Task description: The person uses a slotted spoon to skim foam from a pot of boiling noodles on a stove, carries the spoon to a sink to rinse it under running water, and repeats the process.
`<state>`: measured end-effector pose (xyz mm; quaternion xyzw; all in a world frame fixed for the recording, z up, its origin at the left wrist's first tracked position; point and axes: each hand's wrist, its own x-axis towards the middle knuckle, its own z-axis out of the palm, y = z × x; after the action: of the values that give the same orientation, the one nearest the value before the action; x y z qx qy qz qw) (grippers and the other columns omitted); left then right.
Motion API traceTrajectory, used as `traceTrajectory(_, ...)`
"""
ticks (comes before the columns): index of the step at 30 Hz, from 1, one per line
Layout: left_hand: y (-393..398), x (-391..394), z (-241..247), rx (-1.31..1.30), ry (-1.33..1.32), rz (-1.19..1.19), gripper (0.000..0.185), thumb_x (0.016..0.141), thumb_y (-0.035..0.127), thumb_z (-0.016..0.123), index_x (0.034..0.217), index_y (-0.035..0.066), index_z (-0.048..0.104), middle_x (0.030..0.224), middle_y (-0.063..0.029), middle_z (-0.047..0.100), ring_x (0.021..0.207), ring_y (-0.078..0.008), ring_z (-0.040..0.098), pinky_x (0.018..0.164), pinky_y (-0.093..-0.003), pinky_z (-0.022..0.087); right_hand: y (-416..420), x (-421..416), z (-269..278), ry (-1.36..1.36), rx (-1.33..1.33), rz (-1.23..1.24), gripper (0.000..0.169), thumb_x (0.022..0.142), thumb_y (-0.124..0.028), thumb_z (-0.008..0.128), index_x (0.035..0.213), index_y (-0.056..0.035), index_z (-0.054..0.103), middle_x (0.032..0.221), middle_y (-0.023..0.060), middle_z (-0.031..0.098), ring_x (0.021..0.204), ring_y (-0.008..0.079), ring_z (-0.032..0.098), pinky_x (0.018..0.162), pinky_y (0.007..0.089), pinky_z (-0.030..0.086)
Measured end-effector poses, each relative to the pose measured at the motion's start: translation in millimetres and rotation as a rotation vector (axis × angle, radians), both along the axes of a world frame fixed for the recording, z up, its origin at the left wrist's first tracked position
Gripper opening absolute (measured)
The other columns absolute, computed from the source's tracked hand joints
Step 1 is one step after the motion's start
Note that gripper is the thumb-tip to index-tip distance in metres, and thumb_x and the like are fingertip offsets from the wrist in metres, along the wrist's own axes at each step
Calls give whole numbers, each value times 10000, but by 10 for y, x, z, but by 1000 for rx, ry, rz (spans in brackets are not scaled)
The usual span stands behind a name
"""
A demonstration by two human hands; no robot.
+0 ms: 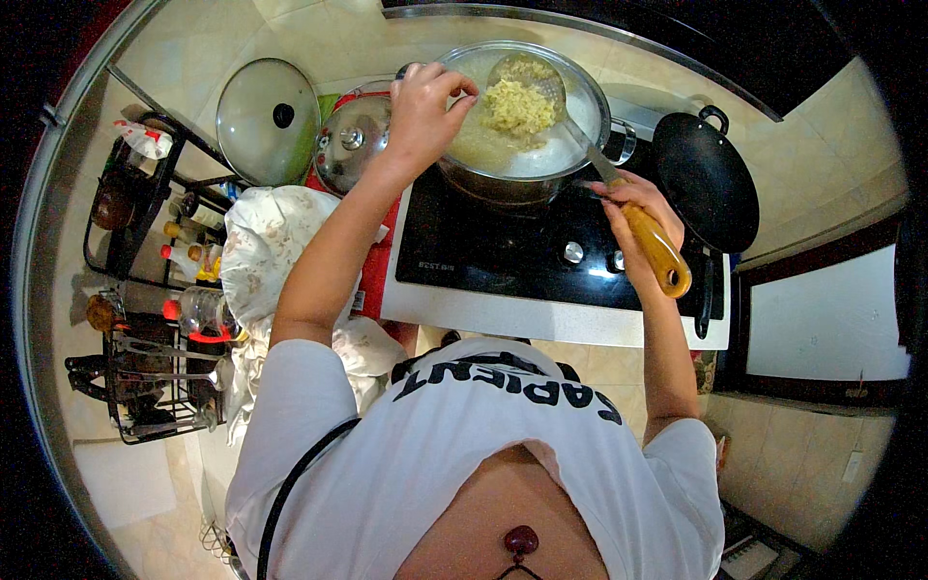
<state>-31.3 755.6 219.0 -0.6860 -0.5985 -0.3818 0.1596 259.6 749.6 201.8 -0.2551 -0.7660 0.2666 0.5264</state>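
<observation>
The yellow-brown wooden handle of a metal skimmer (593, 156) is in my right hand (641, 217). Its perforated bowl, heaped with pale yellow chopped food (518, 109), is over the wide steel pot (540, 190). Cloudy, foamy liquid (475, 148) fills the pot. Above the pot's left side is my left hand (429, 109), fingers curled, with thumb and forefinger tips nearly meeting close to the food. Whether a small piece is pinched between them is too small to tell.
The pot stands on a black glass cooktop (500, 246). A black wok (703, 181) is at right. Left are a glass lid (250, 116), a domed lid (348, 152), white patterned cloth (264, 239) and a rack (112, 406) holding utensils. A range hood (652, 29) overhangs the back.
</observation>
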Motion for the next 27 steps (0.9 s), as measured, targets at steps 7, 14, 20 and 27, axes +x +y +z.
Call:
traceTrajectory(7,25,-12,-23,5,-5,-23,89,727,168,667,800,123,644,810,-37,578,852,-241,521,733,-384,387,-86,32,-22,337,-381,115,145,826,11,581,957,-28,533,1023,138,591,926,229,620,786,304,509)
traceTrajectory(14,52,6,-31,33,-11,-21,68,708,184,683,748,141,648,764,-14,556,841,-231,502,718,-384,363,-136,-1,-28,375,-427,77,130,836,28,562,950,-17,519,980,135,589,908,238,629,771,305,520)
traceTrajectory(20,33,43,-17,0,38,-21,106,725,197,675,799,128,642,802,-36,570,843,-247,511,734,-381,380,-137,6,-44,331,-406,50,140,818,16,595,940,-27,539,947,109,605,904,216,629,782,287,504)
traceTrajectory(27,109,44,-33,25,70,-38,78,725,147,665,793,122,637,797,-40,568,842,-258,512,717,-387,394,-157,52,-33,399,-471,20,115,841,-5,577,943,-11,525,949,127,592,899,238,632,747,292,523)
